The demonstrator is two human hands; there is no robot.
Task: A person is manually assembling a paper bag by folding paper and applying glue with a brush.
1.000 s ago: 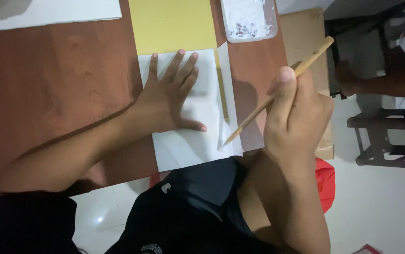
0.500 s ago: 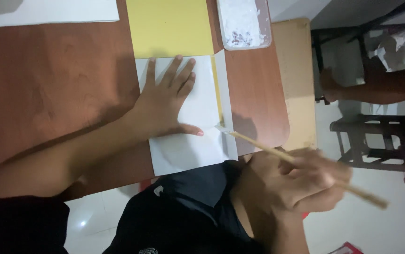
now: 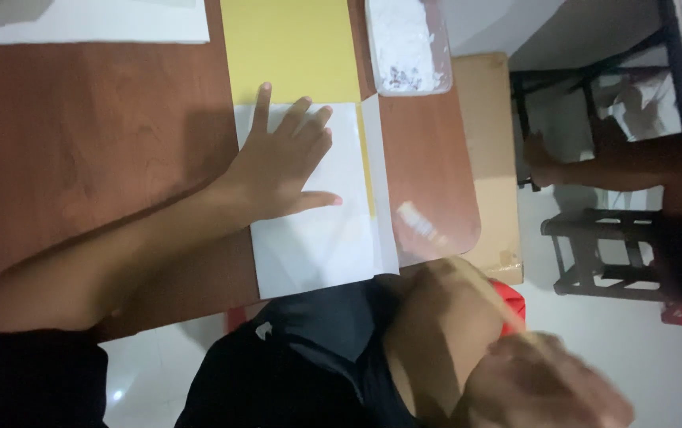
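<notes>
Left hand (image 3: 281, 162): flat, fingers spread, palm down on the white paper sheet (image 3: 317, 214), grasping nothing; the press pins the sheet against the wooden table (image 3: 87, 135) so that it cannot slide.

White paper sheet: lies at the table's near edge, its bottom end overhanging toward the person's lap; a narrow folded strip (image 3: 380, 182) stands along its right side, with a thin yellow band showing in the crease.

Right hand (image 3: 543, 384): off the table, low by the lap, heavily blurred, closed around a thin wooden stick (image 3: 428, 226) whose pale tip reaches up over the table's near right corner, just beside the folded strip (contact cannot be told).

Yellow paper sheet (image 3: 289, 47): touches the white sheet's far end.

Clear plastic tray (image 3: 406, 43): far right edge, holding white matter.

Large white sheet (image 3: 79, 20): far left edge.

Cardboard box (image 3: 487, 158): against the table's right side.

Another person's arm (image 3: 610, 170): well apart, beside dark stools (image 3: 602, 254).

Nothing obstructs the sheet.
</notes>
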